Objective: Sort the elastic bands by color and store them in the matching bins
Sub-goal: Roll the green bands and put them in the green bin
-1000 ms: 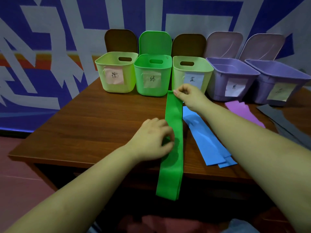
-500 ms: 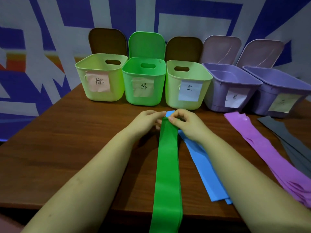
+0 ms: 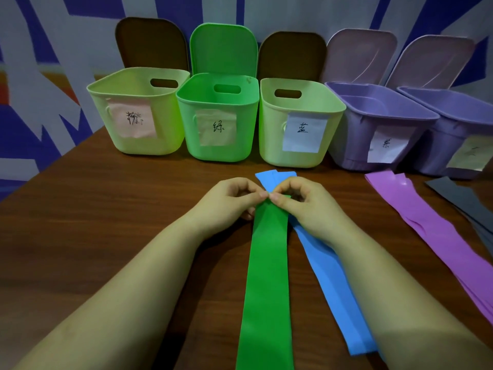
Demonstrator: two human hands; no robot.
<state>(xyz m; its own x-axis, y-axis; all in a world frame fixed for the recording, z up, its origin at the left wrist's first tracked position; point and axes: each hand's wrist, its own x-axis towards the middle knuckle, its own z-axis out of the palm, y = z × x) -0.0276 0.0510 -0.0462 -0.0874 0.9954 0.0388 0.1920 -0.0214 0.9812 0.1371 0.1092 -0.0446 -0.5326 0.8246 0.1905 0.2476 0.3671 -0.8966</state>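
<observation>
Together, both hands point(image 3: 229, 201) point(image 3: 301, 201) — pinching green band point(image 3: 268, 276)

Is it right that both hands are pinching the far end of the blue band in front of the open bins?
Not quite. The head view shows the left hand and right hand pinching the far end of the green band; the blue band lies beside it, partly beneath. The rest holds.

Green band point(image 3: 268, 276), blue band point(image 3: 329, 276)
</observation>
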